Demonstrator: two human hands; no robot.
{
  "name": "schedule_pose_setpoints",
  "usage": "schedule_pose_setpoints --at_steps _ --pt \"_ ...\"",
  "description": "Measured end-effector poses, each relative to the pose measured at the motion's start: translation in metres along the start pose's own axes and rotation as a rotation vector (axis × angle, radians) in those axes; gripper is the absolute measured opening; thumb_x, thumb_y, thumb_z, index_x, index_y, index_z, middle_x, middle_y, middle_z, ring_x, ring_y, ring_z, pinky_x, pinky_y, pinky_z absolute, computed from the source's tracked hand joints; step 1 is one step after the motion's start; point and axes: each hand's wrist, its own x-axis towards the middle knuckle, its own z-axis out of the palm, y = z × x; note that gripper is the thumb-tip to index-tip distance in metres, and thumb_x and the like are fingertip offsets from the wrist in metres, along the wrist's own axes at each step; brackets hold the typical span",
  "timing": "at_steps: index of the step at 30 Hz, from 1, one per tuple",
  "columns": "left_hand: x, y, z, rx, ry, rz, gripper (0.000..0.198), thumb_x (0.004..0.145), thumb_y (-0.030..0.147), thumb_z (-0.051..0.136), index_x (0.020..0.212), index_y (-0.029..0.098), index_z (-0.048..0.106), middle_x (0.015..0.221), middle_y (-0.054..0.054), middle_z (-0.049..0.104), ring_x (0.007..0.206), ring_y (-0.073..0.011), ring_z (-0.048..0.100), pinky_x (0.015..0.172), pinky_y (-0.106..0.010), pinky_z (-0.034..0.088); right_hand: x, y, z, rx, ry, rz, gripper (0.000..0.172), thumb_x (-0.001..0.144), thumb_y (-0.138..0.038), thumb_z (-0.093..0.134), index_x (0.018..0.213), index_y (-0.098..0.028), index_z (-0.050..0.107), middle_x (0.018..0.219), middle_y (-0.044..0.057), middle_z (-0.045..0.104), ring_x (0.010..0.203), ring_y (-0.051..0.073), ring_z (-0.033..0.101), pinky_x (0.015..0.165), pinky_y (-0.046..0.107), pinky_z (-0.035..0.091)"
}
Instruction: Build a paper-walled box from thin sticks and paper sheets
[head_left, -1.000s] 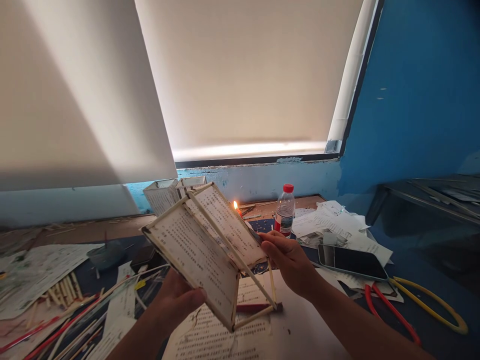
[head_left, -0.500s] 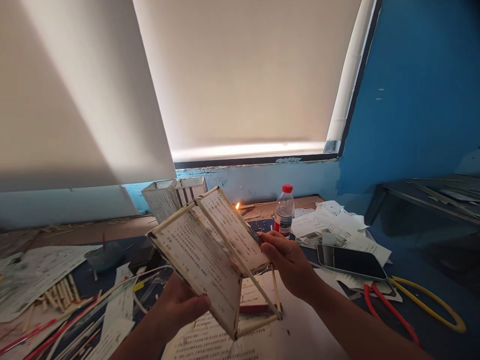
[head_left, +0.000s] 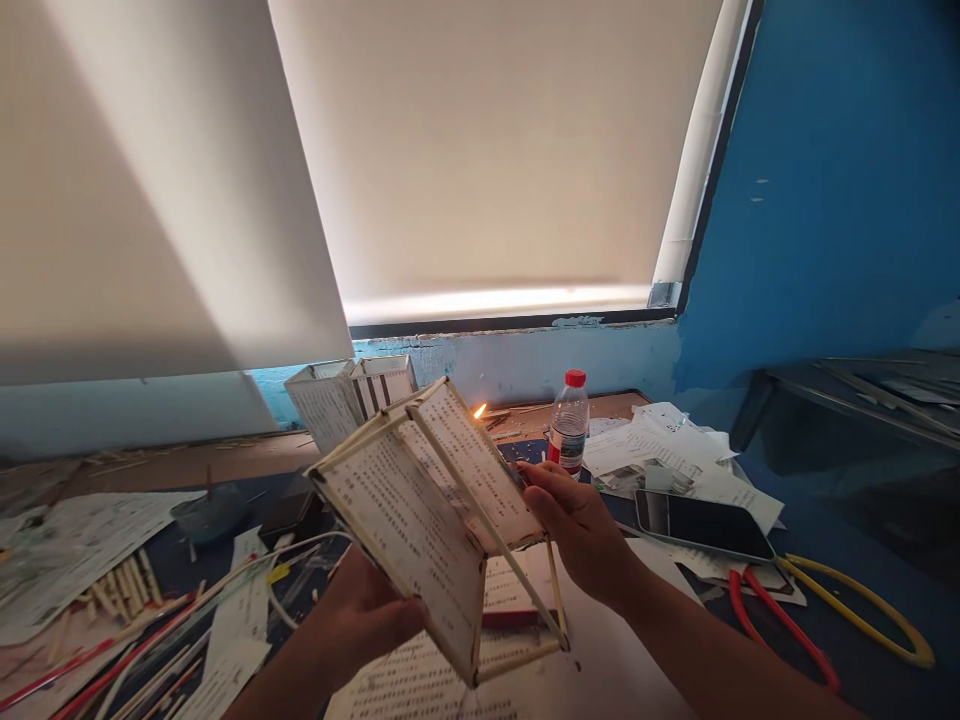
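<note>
I hold up a box-like frame (head_left: 420,520) made of thin pale sticks, with printed paper panels glued over its sides. My left hand (head_left: 367,620) grips it from below, fingers curled round the lower panel. My right hand (head_left: 577,530) pinches the right edge of the upper panel. The frame is tilted, one bare stick corner (head_left: 559,640) hanging down over a printed sheet (head_left: 420,685) on the table.
A lit candle flame (head_left: 478,410) burns behind the frame. Close by stand a water bottle (head_left: 568,422), two more paper-covered boxes (head_left: 352,388), a phone (head_left: 701,525), loose papers (head_left: 660,440), red (head_left: 780,630) and yellow cords (head_left: 862,600), and sticks (head_left: 127,585) at left.
The frame has turned slightly and shifted right and down between my hands. Both grips hold as before.
</note>
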Motion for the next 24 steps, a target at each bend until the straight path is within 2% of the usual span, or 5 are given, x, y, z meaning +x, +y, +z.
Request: schedule_pose_setpoints --at_steps 4,8,12,19,24 --pt "0.002 0.004 0.007 0.015 -0.029 0.021 0.066 0.064 0.055 0.091 0.122 0.027 0.074 0.110 -0.012 0.082 0.113 -0.0418 0.072 0.093 -0.051 0.061 0.000 0.001 0.000 0.003 0.005 0.007 0.032 0.103 -0.046 0.055 0.090 -0.020 0.070 0.084 0.000 0.049 0.080 0.017 0.046 0.076 0.030 0.038" --pt "-0.002 0.002 -0.001 0.016 0.025 -0.018 0.066 0.061 0.053 0.093 0.119 0.028 0.074 0.111 -0.011 0.082 0.111 -0.0411 0.073 0.095 -0.052 0.061 0.001 0.000 0.000 -0.007 -0.005 0.002 0.034 0.104 -0.046 0.055 0.091 -0.019 0.071 0.086 0.001 0.051 0.083 0.017 0.048 0.077 0.030 0.041" --pt "-0.005 0.000 -0.008 0.035 0.085 -0.049 0.061 0.060 0.054 0.094 0.112 0.029 0.075 0.108 -0.010 0.083 0.114 -0.0399 0.072 0.094 -0.049 0.061 0.001 -0.002 0.001 0.000 -0.024 -0.020 0.030 0.104 -0.043 0.054 0.100 -0.021 0.074 0.089 0.002 0.055 0.086 0.017 0.050 0.079 0.030 0.042" --pt "-0.006 0.004 -0.002 0.018 0.026 -0.024 0.057 0.066 0.050 0.092 0.116 0.028 0.077 0.104 -0.009 0.084 0.113 -0.0375 0.073 0.092 -0.045 0.063 -0.003 0.000 0.001 0.017 0.004 0.000 0.030 0.104 -0.043 0.056 0.096 -0.021 0.075 0.087 0.001 0.051 0.082 0.016 0.049 0.077 0.029 0.042" --pt "-0.005 -0.003 -0.009 -0.025 0.017 -0.029 0.059 0.063 0.050 0.094 0.115 0.028 0.077 0.105 -0.010 0.084 0.110 -0.0382 0.074 0.090 -0.047 0.063 -0.004 0.001 0.002 0.017 0.044 -0.009 0.029 0.103 -0.043 0.058 0.096 -0.022 0.076 0.090 0.002 0.053 0.085 0.017 0.050 0.077 0.029 0.043"
